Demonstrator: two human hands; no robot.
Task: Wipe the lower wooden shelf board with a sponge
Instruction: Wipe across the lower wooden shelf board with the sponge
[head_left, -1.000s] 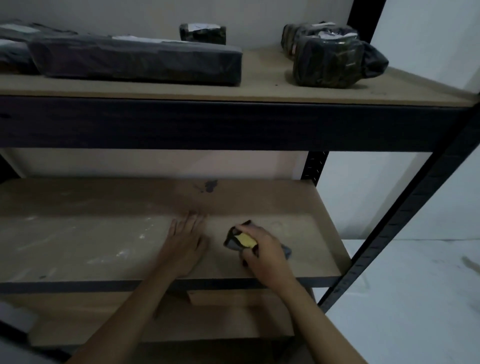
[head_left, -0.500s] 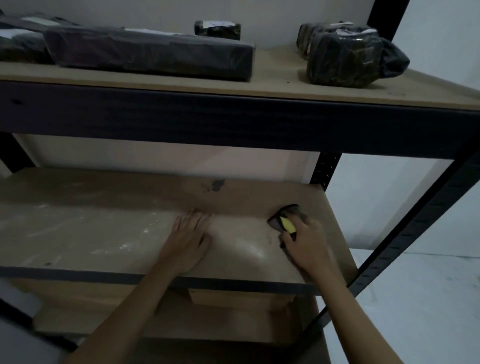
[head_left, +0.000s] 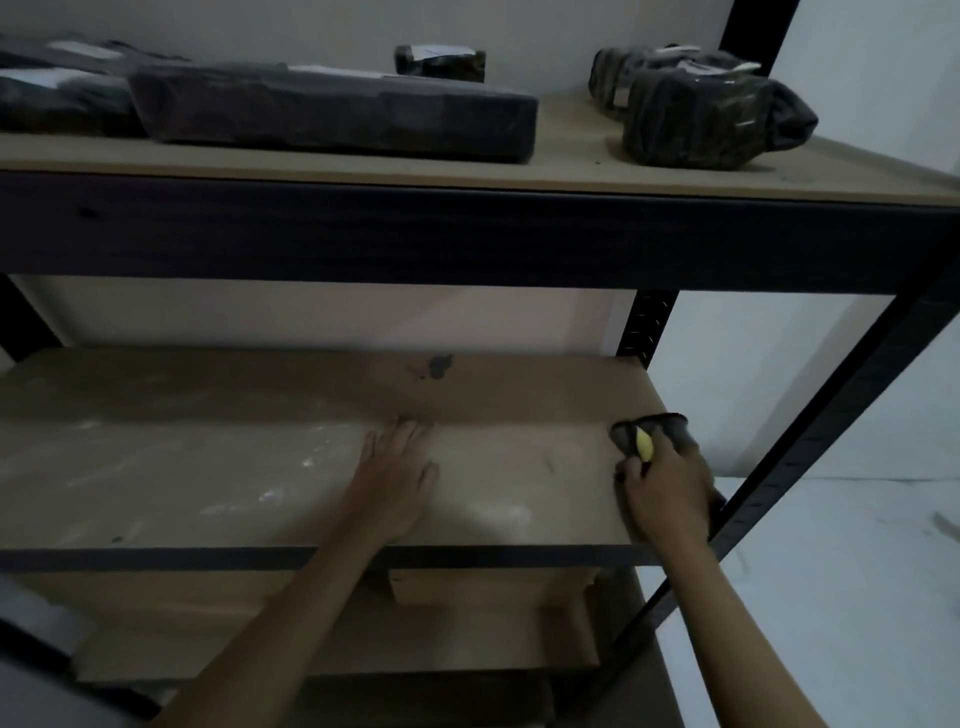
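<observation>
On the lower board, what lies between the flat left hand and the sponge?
Only bare shelf board with a pale dusty smear, in the head view, between the left hand and the sponge.

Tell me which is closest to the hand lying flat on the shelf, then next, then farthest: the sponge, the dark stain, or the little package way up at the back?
Counting from the left hand:
1. Dark stain, just beyond the fingertips, at the back of the lower shelf board.
2. Sponge, off to the right, gripped by the right hand.
3. Little package, up on the top shelf by the wall.
</observation>
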